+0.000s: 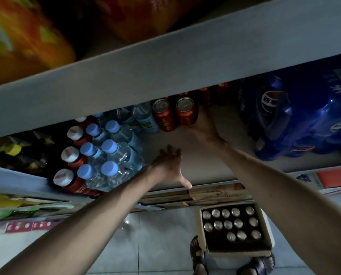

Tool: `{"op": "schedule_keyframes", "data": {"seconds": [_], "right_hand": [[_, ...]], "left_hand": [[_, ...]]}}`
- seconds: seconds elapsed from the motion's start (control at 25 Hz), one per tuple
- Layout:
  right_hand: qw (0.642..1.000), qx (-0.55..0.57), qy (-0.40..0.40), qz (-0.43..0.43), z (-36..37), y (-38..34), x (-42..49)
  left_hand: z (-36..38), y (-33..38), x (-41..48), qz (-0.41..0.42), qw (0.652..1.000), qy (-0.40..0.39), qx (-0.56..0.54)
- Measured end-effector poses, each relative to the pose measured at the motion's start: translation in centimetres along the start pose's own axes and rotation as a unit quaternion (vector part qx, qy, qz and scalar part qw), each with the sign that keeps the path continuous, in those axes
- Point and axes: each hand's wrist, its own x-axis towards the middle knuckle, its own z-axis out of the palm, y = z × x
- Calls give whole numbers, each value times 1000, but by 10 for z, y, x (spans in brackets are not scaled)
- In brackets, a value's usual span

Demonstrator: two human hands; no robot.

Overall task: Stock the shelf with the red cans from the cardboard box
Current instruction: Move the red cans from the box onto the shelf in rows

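Grey metal shop shelf (201, 165) carries two upright cans at its back beside blue-capped clear water bottles (109, 146). The right hand (203, 126) grasps the right red aluminium can (186, 114); the left hand (169, 161) is released, fingers spread, over the shelf. An open brown cardboard box (239, 255) of silver-topped cans (228, 224) sits on the tiled floor below

Upper centre, the red cans (186, 114) carry gold lettering and silver tops; the shelf (201, 165) under them is pale grey. Left, clear water bottles (114, 155) have light-blue caps, and dark red bottles (71, 154) white caps with a red stripe. The pack (296, 124) at right is deep blue with a red-white-blue roundel. Lower right, the tan cardboard box (239, 254) shows silver can tops.
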Motion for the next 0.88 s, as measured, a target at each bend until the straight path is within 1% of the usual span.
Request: {"op": "schedule_keyframes", "data": {"seconds": [0.12,0.36,0.64,0.8,0.88], "right_hand": [[999,-12,34,4,2,6,-7],[997,-66,9,48,7,15,8],[999,-20,30,29,10,14,7],[998,-43,21,37,9,6,5],[996,-67,21,63,4,3,-8]], "left_hand": [[-1,1,2,3,1000,-1,13],[-5,2,-1,12,1000,-11,11],[-6,1,-4,24,1000,-7,9],[-2,0,-1,16,1000,-3,2],[-2,1,3,12,1000,-5,14]]}}
